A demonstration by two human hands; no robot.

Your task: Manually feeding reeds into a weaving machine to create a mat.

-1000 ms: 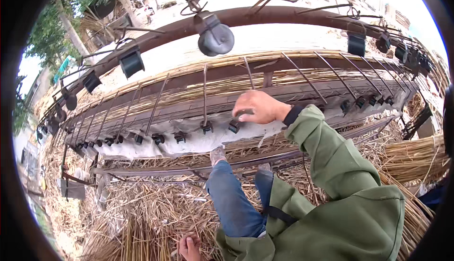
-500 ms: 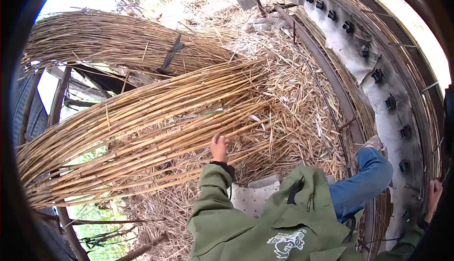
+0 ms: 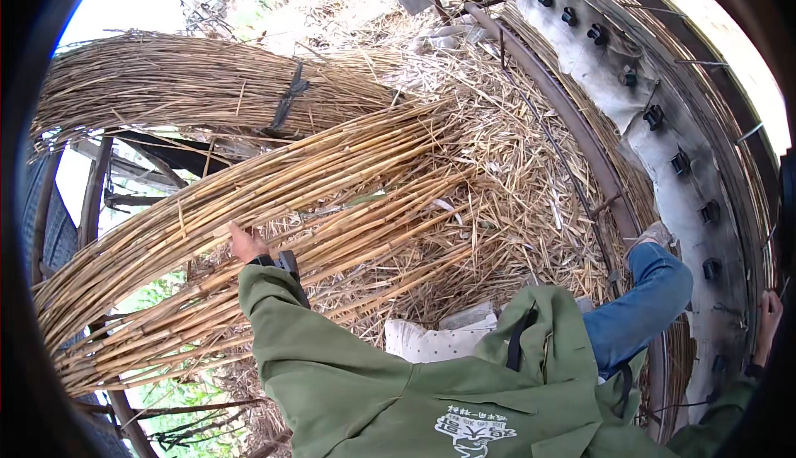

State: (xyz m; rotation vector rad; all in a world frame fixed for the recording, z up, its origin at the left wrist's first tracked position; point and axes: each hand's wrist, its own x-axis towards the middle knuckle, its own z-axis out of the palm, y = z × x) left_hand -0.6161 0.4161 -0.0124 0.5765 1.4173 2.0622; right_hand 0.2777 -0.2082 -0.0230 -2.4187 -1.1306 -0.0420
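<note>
Reaching into the loose reed stalks seems to be the step in hand: they fan out at nine o'clock, ends pointing in toward the centre. The person's left hand is on or just over them, a little below nine o'clock, between a thicker upper spread and a thinner lower one. Whether its fingers are closed around any stalk cannot be told; they blend into the reeds. Drawing stalks out would, by the look of it, call for a firm pinch and a pull along their length, since they overlap closely.

At ten o'clock lies a second reed bundle bound with a dark tie. The metal rail and pale cloth strip with black blocks curve from one o'clock to about four.

The right hand, between three and four, is partly lost in the dark rim; its grip cannot be told. The stalks' far ends fade at the left rim, and the sleeve covers some of the ground.
</note>
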